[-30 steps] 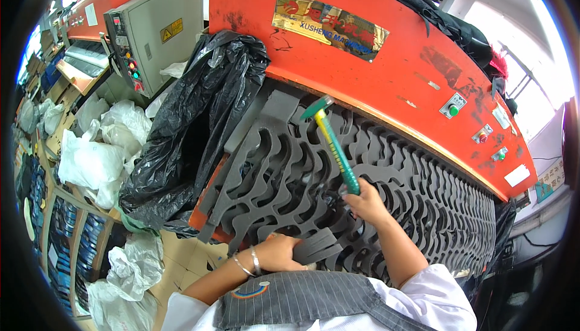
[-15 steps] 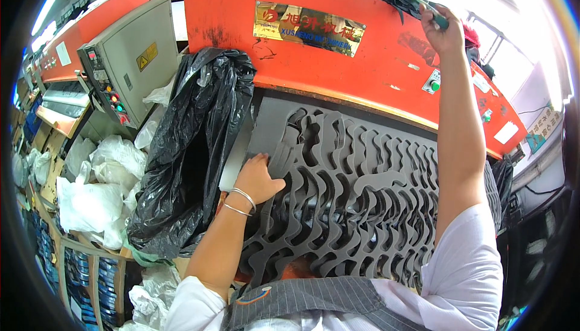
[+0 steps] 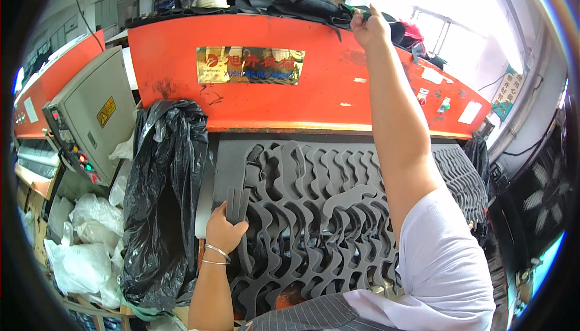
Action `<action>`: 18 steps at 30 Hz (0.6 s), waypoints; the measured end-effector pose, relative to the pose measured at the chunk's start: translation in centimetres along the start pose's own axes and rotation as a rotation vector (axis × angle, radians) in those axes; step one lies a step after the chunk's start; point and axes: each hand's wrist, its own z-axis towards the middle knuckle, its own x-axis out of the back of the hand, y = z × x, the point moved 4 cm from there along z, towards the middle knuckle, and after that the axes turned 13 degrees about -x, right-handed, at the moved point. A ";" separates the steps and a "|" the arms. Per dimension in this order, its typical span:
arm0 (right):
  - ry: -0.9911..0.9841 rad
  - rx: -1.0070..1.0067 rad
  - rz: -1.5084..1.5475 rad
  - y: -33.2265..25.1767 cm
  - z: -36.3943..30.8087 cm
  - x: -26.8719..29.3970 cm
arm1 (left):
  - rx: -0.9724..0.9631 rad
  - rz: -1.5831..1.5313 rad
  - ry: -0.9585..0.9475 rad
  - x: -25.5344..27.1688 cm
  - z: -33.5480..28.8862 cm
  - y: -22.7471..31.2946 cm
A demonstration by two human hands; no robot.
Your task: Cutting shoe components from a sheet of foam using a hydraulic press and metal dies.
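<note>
Near the left edge of a grey foam sheet cut through with rows of wavy openings, my left hand is closed around a few grey foam strips that stand up from its grip. Two silver bangles circle that wrist. My right arm stretches far forward over the sheet. At the top edge of the orange machine, my right hand has its fingers curled on a small green tool, mostly hidden by the fingers; its exact kind cannot be made out.
Dark sheets of material lie heaped on top of the machine. A black plastic bag hangs left of the foam. Beyond it are white plastic bags and a grey control cabinet with lit buttons. A green button is on the machine's right side.
My view has tilted up and turned right. My right hand has carried the green tool to the machine's top edge. My left hand has closed on foam strips and raised them.
</note>
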 end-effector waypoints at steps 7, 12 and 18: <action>-0.066 0.080 0.094 4.9 -2.4 4.7 | 0.146 -0.109 -0.122 -0.3 0.3 -0.3; -0.195 -0.142 -0.101 16.0 -9.5 8.0 | 0.107 -0.133 -0.078 0.2 0.3 -0.5; -0.348 -0.137 -1.907 32.4 -20.7 11.1 | 0.098 -0.184 0.015 0.7 0.9 1.1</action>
